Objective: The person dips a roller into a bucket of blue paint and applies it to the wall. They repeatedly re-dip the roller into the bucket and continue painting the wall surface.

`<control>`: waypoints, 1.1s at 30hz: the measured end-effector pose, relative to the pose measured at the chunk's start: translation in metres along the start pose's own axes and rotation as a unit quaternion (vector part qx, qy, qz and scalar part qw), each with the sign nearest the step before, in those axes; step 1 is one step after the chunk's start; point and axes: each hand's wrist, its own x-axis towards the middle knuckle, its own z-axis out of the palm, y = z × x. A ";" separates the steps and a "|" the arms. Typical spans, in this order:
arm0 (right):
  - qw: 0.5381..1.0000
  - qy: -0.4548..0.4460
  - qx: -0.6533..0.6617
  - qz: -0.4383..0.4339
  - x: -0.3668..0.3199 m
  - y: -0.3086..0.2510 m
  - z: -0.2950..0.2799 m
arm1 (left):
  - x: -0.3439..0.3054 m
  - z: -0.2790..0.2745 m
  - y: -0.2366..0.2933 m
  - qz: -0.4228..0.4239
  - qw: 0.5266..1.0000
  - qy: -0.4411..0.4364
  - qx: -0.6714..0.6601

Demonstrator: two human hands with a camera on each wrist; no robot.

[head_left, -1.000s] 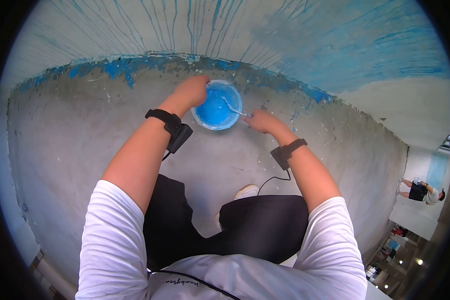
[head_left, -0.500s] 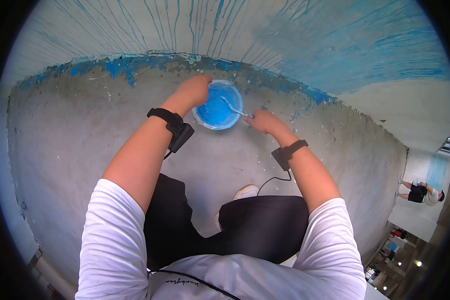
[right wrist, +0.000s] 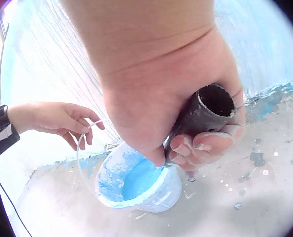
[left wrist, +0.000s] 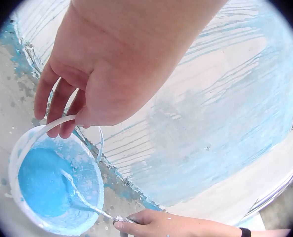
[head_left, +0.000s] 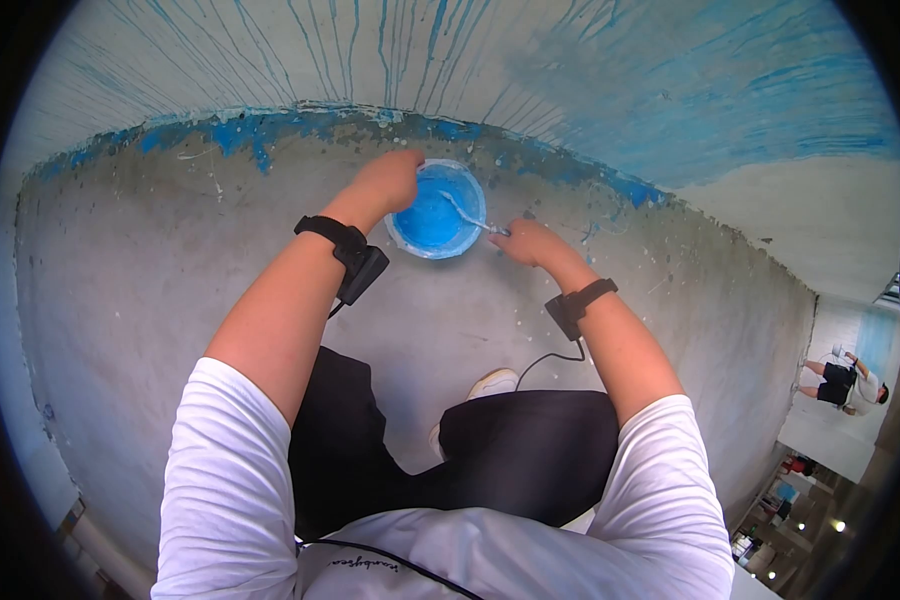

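Note:
A white bucket (head_left: 477, 236) holds bright blue paint (left wrist: 45, 180) and stands on the floor. Its thin white handle (left wrist: 42, 132) is pinched by my left hand (left wrist: 102, 69) between thumb and fingers at the bucket's far left side. My right hand (right wrist: 176, 98), to the right of the bucket, grips a dark hollow tube (right wrist: 198, 116). From that grip a paint-coated rod (left wrist: 82, 197) slants over the rim, its far end at the paint; whether it dips below the surface I cannot tell.
Blue streaks and drips cover the wall (head_left: 610, 90) beyond the bucket. Splashed blue paint lies along the floor's edge (head_left: 240, 135). My shoe (head_left: 494, 382) rests on the floor below the bucket. Another person (head_left: 840, 383) stands far right by a wall.
The left hand has shifted very slightly right with the bucket. My right hand stays almost still. The distant person has raised an arm toward the wall.

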 end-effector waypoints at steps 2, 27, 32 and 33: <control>1.000 0.022 -0.009 -0.001 0.000 0.002 0.002 | 0.000 0.000 0.000 -0.001 1.000 0.001 0.001; 0.971 -0.081 0.224 0.022 -0.037 0.058 -0.032 | 0.001 -0.001 0.002 -0.011 1.000 -0.012 -0.006; 0.906 -0.216 0.349 0.106 -0.044 0.057 -0.035 | 0.001 -0.001 0.002 -0.012 1.000 -0.017 -0.001; 0.906 -0.216 0.348 0.106 -0.043 0.059 -0.035 | 0.000 -0.002 0.003 -0.014 1.000 -0.019 0.001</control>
